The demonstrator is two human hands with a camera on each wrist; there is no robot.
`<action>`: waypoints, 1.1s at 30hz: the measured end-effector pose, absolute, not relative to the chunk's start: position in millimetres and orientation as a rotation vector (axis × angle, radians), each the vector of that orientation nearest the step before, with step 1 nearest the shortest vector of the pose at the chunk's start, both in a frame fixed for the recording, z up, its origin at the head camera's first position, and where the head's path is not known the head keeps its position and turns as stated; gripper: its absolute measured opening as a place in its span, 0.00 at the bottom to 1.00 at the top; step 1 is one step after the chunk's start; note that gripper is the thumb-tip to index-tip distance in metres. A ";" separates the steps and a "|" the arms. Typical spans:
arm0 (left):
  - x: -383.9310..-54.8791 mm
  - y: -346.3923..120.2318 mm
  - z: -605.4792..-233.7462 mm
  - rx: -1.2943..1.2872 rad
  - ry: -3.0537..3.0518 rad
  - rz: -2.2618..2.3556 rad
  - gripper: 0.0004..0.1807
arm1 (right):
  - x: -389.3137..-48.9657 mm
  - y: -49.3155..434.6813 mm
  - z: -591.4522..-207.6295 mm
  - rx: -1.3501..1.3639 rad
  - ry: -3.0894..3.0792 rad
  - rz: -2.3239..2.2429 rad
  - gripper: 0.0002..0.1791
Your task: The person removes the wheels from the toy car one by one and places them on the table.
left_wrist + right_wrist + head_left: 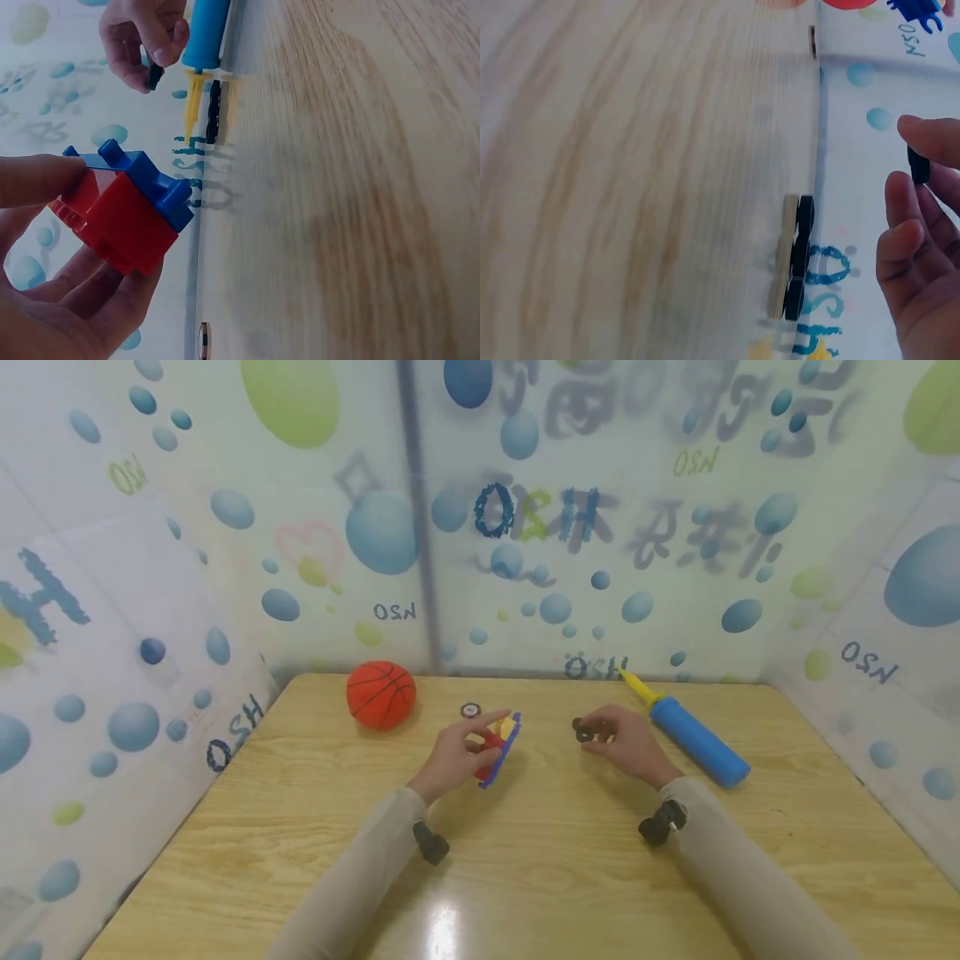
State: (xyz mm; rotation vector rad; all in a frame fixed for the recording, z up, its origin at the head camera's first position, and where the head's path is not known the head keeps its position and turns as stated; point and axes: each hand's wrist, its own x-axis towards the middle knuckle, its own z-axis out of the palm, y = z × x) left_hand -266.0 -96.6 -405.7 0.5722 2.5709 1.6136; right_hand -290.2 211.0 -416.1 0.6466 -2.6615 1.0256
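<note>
My left hand (pixel 455 756) holds a toy vehicle (pixel 124 214) above the table, thumb on one side and fingers on the other. The toy has a red body, a blue base with small prongs and, in the head view, a yellow part. To its right my right hand (pixel 626 743) pinches a small black wheel-like piece (pixel 919 165) between thumb and fingers. Close behind that hand, a notched black item (pixel 799 259) lies on the table, partly hidden in the head view. The two hands are apart.
On the wooden table (pixel 555 877), an orange-red toy basketball (pixel 381 695) sits at the back left. A small dark-rimmed disc (pixel 470 710) lies behind my left hand. Right of my right hand is a blue hand pump (pixel 701 742) with a yellow nozzle. Bubble-patterned panels (pixel 480 635) enclose the table.
</note>
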 end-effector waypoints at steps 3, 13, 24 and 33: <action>-266.4 -97.7 -406.3 0.607 2.614 1.559 0.34 | -292.5 217.5 -416.2 0.598 -2.687 1.031 0.16; -267.2 -99.7 -408.4 0.633 2.635 1.515 0.34 | -297.9 238.7 -415.6 0.423 -2.813 1.034 0.19; -265.6 -100.8 -406.9 0.611 2.655 1.478 0.34 | -303.7 251.4 -414.9 0.309 -2.884 1.014 0.18; -262.8 -101.8 -405.0 0.592 2.646 1.474 0.32 | -307.8 254.4 -415.1 0.187 -2.916 0.923 0.17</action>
